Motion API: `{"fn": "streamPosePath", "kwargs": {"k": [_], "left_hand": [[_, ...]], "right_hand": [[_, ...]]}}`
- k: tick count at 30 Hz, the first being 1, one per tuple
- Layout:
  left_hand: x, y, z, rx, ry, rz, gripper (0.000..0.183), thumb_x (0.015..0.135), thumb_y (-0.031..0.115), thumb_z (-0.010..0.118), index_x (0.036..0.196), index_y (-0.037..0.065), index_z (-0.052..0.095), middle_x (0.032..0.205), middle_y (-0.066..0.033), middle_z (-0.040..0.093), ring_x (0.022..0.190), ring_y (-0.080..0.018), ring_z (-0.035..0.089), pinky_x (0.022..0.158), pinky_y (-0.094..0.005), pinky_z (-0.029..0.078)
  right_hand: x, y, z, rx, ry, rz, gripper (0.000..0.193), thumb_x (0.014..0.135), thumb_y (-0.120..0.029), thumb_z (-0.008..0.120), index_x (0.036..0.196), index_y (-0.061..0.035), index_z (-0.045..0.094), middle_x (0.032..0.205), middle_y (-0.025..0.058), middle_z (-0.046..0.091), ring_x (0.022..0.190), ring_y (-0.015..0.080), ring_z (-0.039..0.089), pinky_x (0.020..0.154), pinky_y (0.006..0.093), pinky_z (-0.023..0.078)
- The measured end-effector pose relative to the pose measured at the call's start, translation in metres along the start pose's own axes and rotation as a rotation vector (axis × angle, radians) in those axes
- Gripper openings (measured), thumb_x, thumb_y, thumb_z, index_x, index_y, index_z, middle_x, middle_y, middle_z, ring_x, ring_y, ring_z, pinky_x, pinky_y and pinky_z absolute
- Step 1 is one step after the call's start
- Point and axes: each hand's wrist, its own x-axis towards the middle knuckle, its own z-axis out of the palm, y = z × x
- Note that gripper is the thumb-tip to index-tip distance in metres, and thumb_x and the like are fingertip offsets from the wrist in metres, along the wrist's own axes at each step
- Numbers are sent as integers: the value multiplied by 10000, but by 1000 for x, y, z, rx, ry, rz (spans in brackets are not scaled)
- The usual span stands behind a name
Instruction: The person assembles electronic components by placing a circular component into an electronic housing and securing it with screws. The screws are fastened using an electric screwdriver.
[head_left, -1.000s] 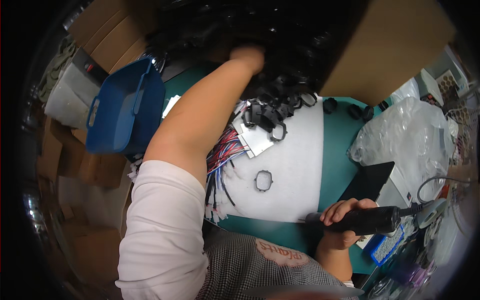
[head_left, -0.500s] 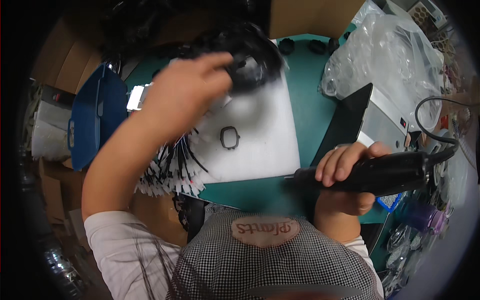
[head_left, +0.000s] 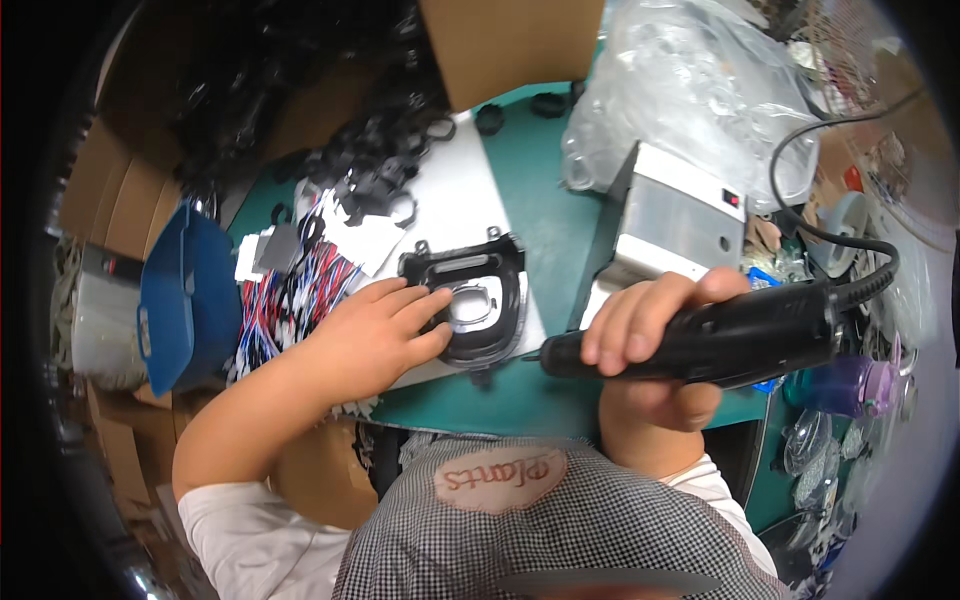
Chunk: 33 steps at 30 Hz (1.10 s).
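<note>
My left hand point(head_left: 375, 335) lies with outstretched fingers on the left edge of a black plastic housing point(head_left: 508, 260), its fingertips near the rounded opening. In that opening shows a small oval ring point(head_left: 490, 300). The housing lies on a white foam sheet point(head_left: 467, 180), close to the table's front edge. Closed around a black electric screwdriver point(head_left: 740, 335), my right hand point(head_left: 645, 345) holds it level. Its thin tip points left, just right of the housing's lower edge, and whether it touches cannot be seen. A cord runs from the tool's rear.
Bundled coloured wires point(head_left: 290, 310) and a pile of black rings point(head_left: 370, 170) lie left and beyond. A blue bin point(head_left: 185, 300) stands at the left. On the right are a silver box with a red switch point(head_left: 680, 215), a clear plastic bag point(head_left: 690, 90) and a purple bottle point(head_left: 850, 388).
My left hand has come down toward me with the black housing, which now lies where the oval ring was visible on the foam. The screwdriver has shifted slightly left in the view.
</note>
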Motion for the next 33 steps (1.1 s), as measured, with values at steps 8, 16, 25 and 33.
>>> {"fn": "streamPosePath", "kwargs": {"k": [8,16,25,33], "left_hand": [[112,-13,-98,-14,586,75,262,656,55,733,912,76,681,930,-85,649,834,-271,626,724,-366,480],[280,-26,-101,69,538,-8,141,808,161,652,927,103,701,910,-66,659,922,-270,594,804,-399,476],[407,-34,-54,29,9,-328,247,862,202,606,1103,158,637,1055,-78,616,1008,-289,583,822,-415,488],[398,-41,-56,-77,254,-323,234,794,220,678,1014,142,670,1020,-105,636,991,-255,597,805,-396,483]], "right_hand": [[3,-6,-8,-136,-19,-47,637,784,-328,762,1207,-92,348,753,91,557,586,203,572,569,345,524],[2,-6,-16,-108,-98,49,620,747,-162,798,1172,-111,350,783,106,562,700,220,588,666,364,535],[1,4,-20,93,-27,-100,707,673,-131,828,1221,1,401,783,129,572,606,128,531,517,244,431],[5,0,-20,122,3,-32,724,675,-129,826,1247,-25,394,810,103,568,681,121,529,572,244,438]]}}
